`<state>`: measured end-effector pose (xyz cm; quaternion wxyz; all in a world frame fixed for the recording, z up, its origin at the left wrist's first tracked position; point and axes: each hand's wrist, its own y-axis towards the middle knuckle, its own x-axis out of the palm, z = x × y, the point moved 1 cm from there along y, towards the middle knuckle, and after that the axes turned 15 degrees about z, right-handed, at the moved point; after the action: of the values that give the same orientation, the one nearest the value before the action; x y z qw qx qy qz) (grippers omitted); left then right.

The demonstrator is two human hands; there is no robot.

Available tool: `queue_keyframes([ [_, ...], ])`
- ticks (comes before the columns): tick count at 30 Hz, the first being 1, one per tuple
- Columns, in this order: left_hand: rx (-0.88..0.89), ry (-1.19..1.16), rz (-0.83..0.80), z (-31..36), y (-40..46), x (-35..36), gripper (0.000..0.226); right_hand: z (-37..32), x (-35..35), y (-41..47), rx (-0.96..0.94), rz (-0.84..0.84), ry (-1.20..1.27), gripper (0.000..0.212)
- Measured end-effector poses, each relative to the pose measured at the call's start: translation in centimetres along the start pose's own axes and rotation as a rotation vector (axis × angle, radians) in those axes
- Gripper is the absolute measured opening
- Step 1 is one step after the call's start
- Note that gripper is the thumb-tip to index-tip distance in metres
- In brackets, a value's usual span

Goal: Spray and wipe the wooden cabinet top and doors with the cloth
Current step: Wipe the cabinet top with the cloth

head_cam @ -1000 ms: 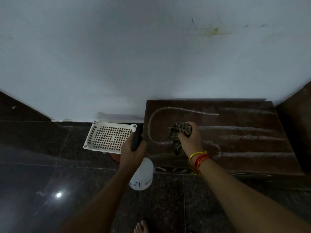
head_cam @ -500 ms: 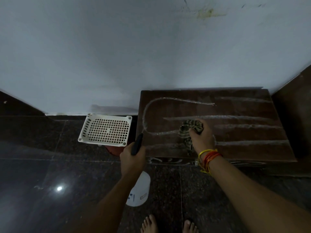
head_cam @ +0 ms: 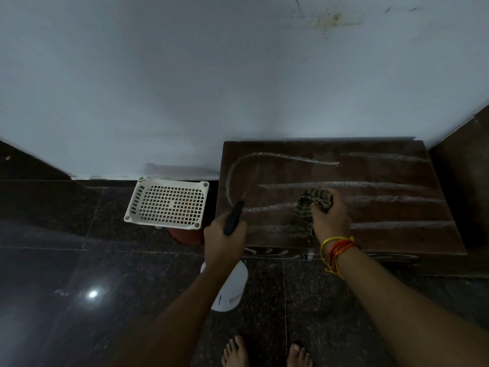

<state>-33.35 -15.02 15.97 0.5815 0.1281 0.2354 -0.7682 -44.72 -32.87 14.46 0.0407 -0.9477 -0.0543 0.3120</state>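
The low wooden cabinet [head_cam: 391, 207] stands against the wall, its dark top streaked with several pale wet spray lines. My right hand [head_cam: 330, 218] presses a bunched striped cloth [head_cam: 313, 201] onto the middle of the top. My left hand [head_cam: 223, 239] grips the white spray bottle [head_cam: 230, 290] by its black trigger head, the nozzle pointing at the top's left front part. The bottle's body hangs below my hand, over the floor. The cabinet doors are barely visible under the front edge.
A white perforated plastic basket [head_cam: 169, 202] sits on a reddish pot left of the cabinet. A dark wooden piece [head_cam: 460, 181] borders the cabinet's right side. Polished dark stone floor [head_cam: 79, 274] spreads below, with my bare feet [head_cam: 264, 352] at the bottom edge.
My right hand slid the cloth to the right across the top. The left hand with the bottle stayed near the left front corner. The view pulled back, showing my feet.
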Motion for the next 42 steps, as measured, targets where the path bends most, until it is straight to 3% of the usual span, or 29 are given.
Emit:
queue_keyframes([
  [12,-0.083,0.072,-0.236,-2.6,-4.4,0.8,0.015,1.7,-2.3,1.1,0.016,0.091,-0.028,0.029],
  [22,-0.055,0.226,-0.143,-6.9,-4.6,-4.4,0.009,1.3,-1.5,-0.6,0.036,0.032,-0.027,0.036],
  [26,-0.075,0.263,-0.060,-8.0,-4.4,-6.4,0.030,1.0,-0.6,-1.5,0.020,0.001,-0.055,0.034],
  [29,-0.101,0.250,-0.011,-8.6,-4.2,-7.3,0.029,0.6,0.1,-2.1,0.004,-0.027,-0.069,0.035],
  [35,-0.104,0.202,-0.015,-8.4,-4.1,-6.7,0.009,0.0,0.6,-2.8,-0.058,-0.004,-0.056,0.032],
  [42,-0.056,0.094,-0.108,-4.7,-4.9,-2.6,0.013,1.0,-0.4,-0.9,-0.009,0.048,-0.055,0.036],
])
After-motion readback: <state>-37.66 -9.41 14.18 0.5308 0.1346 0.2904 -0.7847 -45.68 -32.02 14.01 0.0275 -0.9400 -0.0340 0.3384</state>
